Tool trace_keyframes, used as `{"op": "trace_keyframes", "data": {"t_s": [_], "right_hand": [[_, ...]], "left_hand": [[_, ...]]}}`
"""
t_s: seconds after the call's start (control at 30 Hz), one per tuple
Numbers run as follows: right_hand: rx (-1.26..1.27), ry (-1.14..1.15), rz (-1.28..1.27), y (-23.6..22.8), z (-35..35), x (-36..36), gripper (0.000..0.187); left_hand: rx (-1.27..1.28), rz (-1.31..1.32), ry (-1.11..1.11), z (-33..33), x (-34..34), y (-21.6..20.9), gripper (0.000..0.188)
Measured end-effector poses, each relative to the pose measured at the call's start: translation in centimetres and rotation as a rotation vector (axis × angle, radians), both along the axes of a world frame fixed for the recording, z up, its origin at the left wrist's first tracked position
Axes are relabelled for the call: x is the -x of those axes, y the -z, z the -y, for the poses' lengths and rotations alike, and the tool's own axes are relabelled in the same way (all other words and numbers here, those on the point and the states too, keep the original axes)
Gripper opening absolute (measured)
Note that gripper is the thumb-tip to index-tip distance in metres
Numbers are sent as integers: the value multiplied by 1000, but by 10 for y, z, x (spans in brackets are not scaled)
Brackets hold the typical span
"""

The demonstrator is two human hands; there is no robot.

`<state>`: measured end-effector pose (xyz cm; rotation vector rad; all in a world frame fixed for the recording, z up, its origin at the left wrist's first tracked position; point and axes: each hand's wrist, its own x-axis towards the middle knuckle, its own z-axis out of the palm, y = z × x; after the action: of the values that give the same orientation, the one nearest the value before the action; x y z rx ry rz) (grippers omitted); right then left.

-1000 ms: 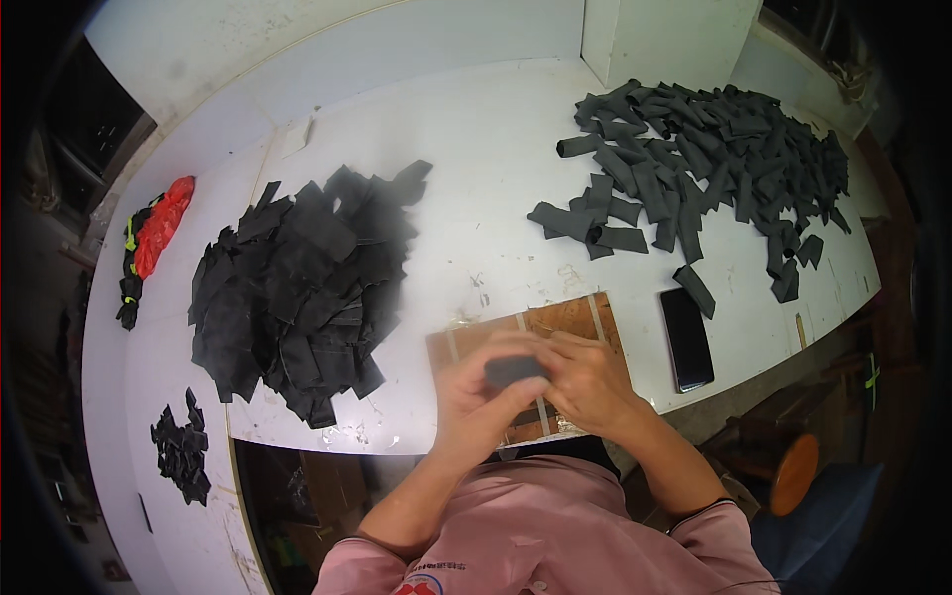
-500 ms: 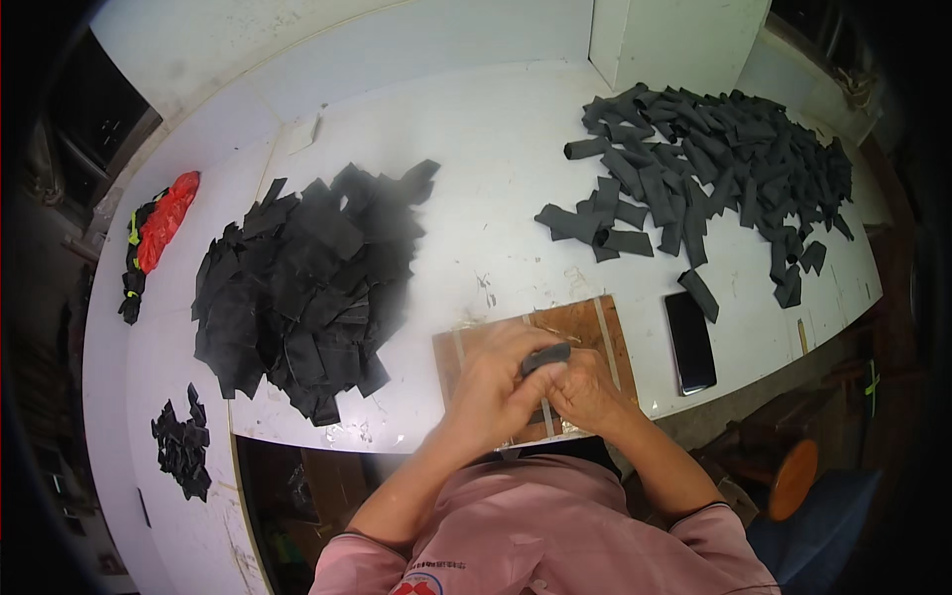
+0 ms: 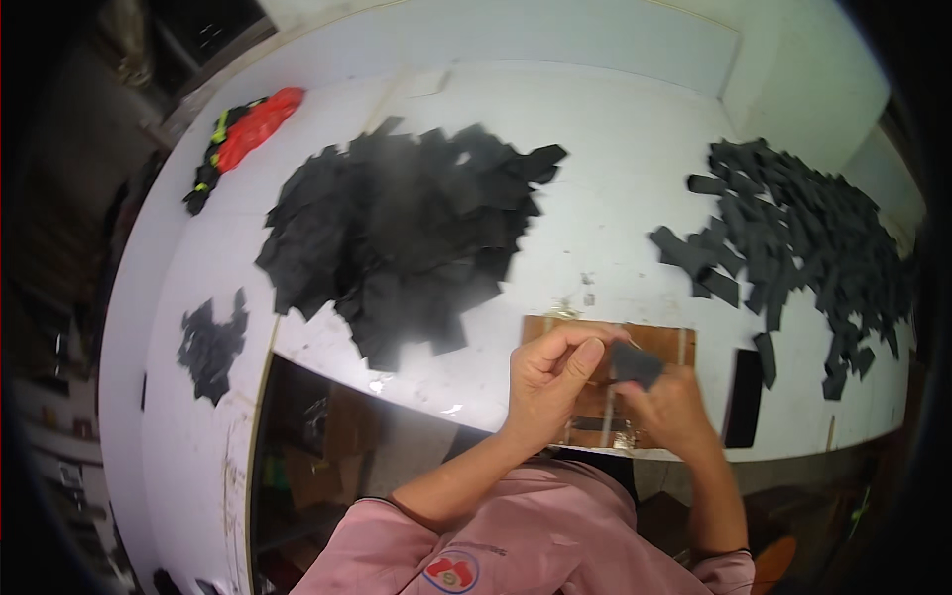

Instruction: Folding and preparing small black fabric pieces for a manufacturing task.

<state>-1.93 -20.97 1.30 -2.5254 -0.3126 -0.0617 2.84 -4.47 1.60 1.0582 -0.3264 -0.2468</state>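
Note:
My right hand (image 3: 678, 409) grips a small dark grey fabric piece (image 3: 636, 366), which looks flat and slightly blurred. Close beside it, my left hand (image 3: 557, 382) has its fingers curled and the thumb pressed toward the index finger. The left fingertips reach the upper left edge of the piece, but whether they pinch it is hidden. Both hands are above a brown wooden board (image 3: 657, 335) with pale strips across it, at the table's near edge. A large heap of black fabric pieces (image 3: 397, 223) lies left of centre. Folded, tube-like dark pieces (image 3: 828, 243) are heaped at the right.
A black phone-like slab (image 3: 743, 399) lies right of the board. A smaller pile of black scraps (image 3: 212, 347) is at the far left, below a red plastic bag (image 3: 260, 127) with dark and yellow-green material. The white table (image 3: 605, 149) meets a wall panel behind.
My view has turned, shifting the table's contents. My hands have moved apart slightly; the dark piece, earlier curled between both hands, now shows a flatter face at my right hand.

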Motion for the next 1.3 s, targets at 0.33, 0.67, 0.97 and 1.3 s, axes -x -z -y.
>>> {"op": "trace_keyframes", "data": {"t_s": [0.33,0.67,0.97,1.3], "right_hand": [[-1078,547,-28,5,32,-37,51],[-1120,634,-395,53,-2,5,43],[-1109,601,-390,66,-4,14,39],[-731,468,-272,51,-34,28,23]], "left_hand": [[-1683,453,-888,-140,-75,90,57],[-1876,425,-797,-176,-122,118,39],[-1256,490,-749,-125,-78,101,15],[-951,427,-421,-36,-40,103,11]]}}
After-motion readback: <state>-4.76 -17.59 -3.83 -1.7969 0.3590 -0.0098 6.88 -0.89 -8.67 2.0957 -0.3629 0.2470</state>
